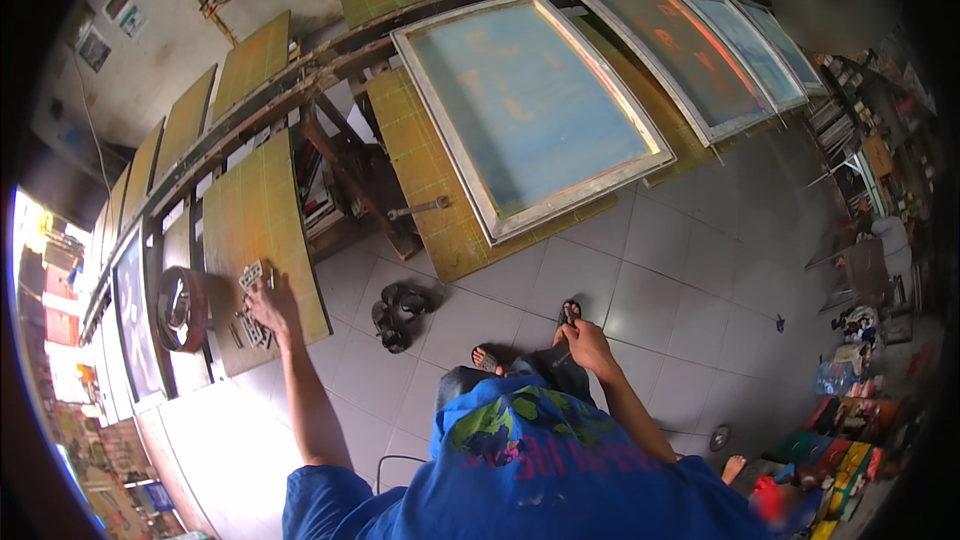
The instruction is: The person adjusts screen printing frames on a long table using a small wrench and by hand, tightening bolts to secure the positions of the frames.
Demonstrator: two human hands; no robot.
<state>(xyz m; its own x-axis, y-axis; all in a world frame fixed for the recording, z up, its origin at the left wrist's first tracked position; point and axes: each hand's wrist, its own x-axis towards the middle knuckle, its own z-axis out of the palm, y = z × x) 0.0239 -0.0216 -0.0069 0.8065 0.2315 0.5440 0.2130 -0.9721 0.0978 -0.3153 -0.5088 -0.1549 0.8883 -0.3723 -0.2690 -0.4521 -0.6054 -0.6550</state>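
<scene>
Presently, the left hand is resting, fingers partly bent, on grey metal pieces on a yellowish board towards eight o'clock; whether it is pinching any cannot be told. The right hand is hanging half-closed near the dark trousers, contents unclear. Good handling is likely calling for lifting, not dragging. From the left hand, a brown ring is sitting at nine o'clock; the board's edge is running past three, with tiled floor giving room beyond

Near the lower end of a yellowish board lie small metal pieces. A second board bears a wrench and a framed blue screen. Black sandals rest on the grey tiled floor.
</scene>
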